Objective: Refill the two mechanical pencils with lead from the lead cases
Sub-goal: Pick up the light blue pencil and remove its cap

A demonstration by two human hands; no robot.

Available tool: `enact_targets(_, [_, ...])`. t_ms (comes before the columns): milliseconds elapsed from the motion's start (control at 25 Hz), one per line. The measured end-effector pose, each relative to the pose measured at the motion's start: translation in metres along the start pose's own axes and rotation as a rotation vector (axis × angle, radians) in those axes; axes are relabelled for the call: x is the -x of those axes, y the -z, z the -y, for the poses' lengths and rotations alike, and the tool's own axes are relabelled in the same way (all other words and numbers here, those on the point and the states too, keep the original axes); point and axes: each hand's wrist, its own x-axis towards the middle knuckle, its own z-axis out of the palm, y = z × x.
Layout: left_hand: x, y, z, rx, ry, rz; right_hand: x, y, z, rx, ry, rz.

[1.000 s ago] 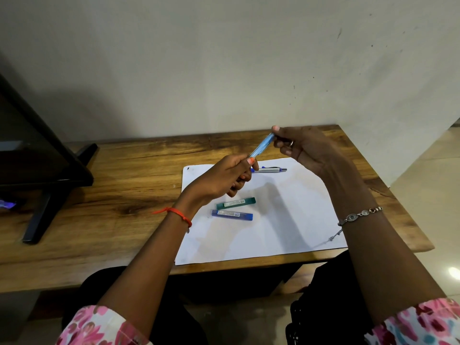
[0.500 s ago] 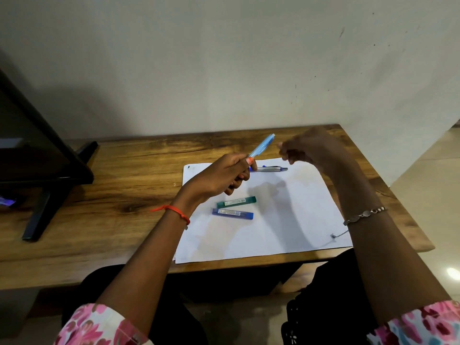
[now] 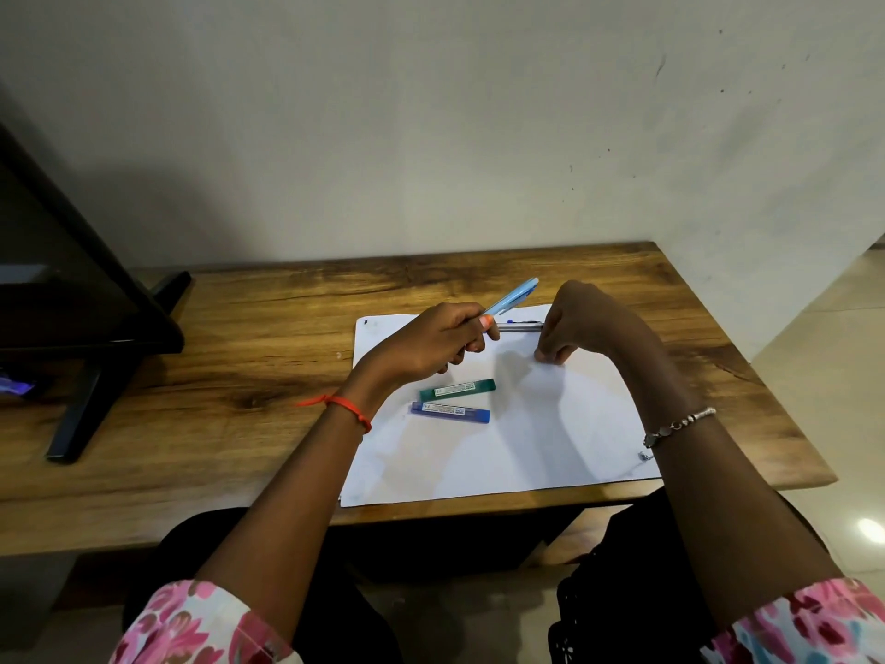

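Note:
My left hand [image 3: 431, 345] grips a light blue mechanical pencil [image 3: 512, 295] by its lower part, with the top end pointing up and to the right. My right hand [image 3: 582, 323] is lowered to the white paper [image 3: 550, 438], fingers curled and fingertips pinched together on the sheet; the small cap they pinch is hidden. A second, silver pencil [image 3: 519, 325] with a blue clip lies on the paper between both hands. A green lead case [image 3: 457, 389] and a blue lead case [image 3: 450, 412] lie side by side on the paper below my left hand.
The paper lies on a wooden desk [image 3: 239, 357] against a pale wall. A black monitor on a stand [image 3: 81, 304] occupies the desk's left end. The desk's right edge drops off to a tiled floor.
My right hand pinched the blue pencil's top end, pulled away from it, then dropped down to the paper. My left hand kept the pencil nearly still.

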Motion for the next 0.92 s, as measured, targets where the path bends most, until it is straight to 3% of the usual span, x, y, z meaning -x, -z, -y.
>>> enact_targets(200, [-0.008,-0.003,0.013,-0.394,-0.076,-0.059,0.003,0.006,-0.002,-0.12,-0.024,0.012])
enact_targets(920, [-0.019,-0.016,0.033,-0.688,-0.086,-0.028,0.003,0.014,-0.008,-0.172,-0.072,0.024])
